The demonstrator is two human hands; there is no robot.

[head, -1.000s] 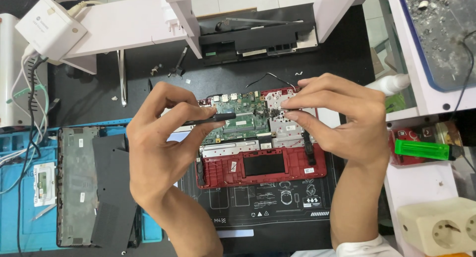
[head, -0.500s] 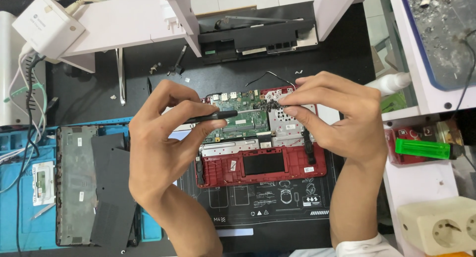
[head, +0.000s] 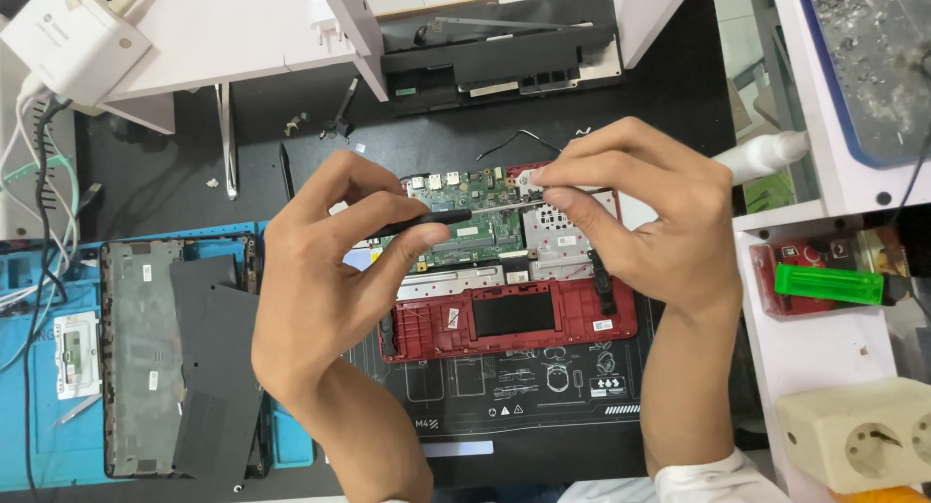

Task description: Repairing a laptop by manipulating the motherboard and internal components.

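An opened red laptop base (head: 514, 314) lies on a black work mat (head: 543, 396), its green circuit board (head: 480, 222) and silver metal shield (head: 562, 236) exposed. My left hand (head: 330, 270) grips a thin black tool (head: 427, 219) that lies horizontally over the board, tip pointing right. My right hand (head: 640, 222) pinches the tool's far tip, or a small part beside it, above the board's upper right corner; I cannot tell which.
A grey laptop cover with black panels (head: 175, 357) lies on a blue mat (head: 39, 435) at left. A white power adapter (head: 73, 37) with cables is upper left. A white shelf, a green box (head: 829, 282) and a cream socket strip (head: 858, 430) stand at right.
Both hands stay over the board with only slight shifts; the left hand's tool has edged a little toward the right hand.
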